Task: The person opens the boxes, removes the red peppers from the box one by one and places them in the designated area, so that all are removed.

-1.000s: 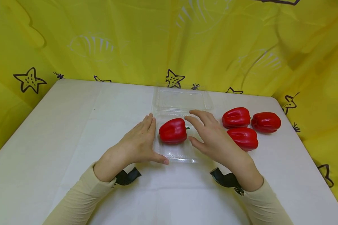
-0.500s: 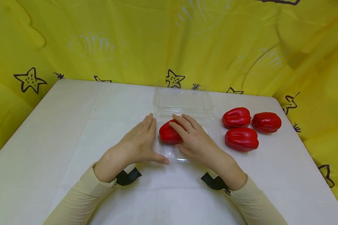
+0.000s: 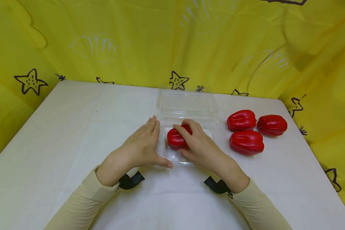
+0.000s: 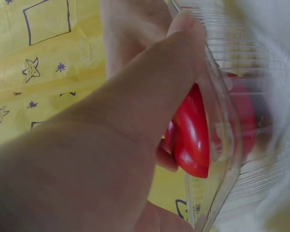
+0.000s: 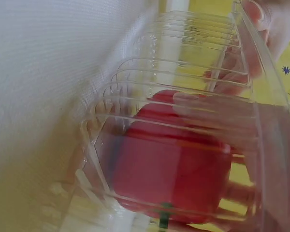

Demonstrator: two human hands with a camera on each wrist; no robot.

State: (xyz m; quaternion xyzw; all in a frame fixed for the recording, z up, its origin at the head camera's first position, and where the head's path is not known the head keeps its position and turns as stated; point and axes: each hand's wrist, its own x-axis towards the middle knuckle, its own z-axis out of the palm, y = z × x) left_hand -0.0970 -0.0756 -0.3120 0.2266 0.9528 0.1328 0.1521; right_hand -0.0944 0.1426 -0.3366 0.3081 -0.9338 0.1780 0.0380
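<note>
A red bell pepper lies on its side in a clear plastic clamshell box, toward the box's left part. My right hand reaches in from the right and grips the pepper, fingers over its far side and thumb at its near side. Along the box's left side rests my left hand, fingers straight and thumb at the near left corner. Through the clear wall in the right wrist view, the pepper shows its green stem turned toward that side. The left wrist view shows the pepper rising above the rim.
The box's lid lies folded back toward the yellow curtain. To the right of the box on the white table, a red pepper lies nearest, with another pepper behind it and one more pepper farther right.
My right hand has moved left over the box and taken hold of the pepper in it. The pepper has shifted slightly right. My left hand stays in place.
</note>
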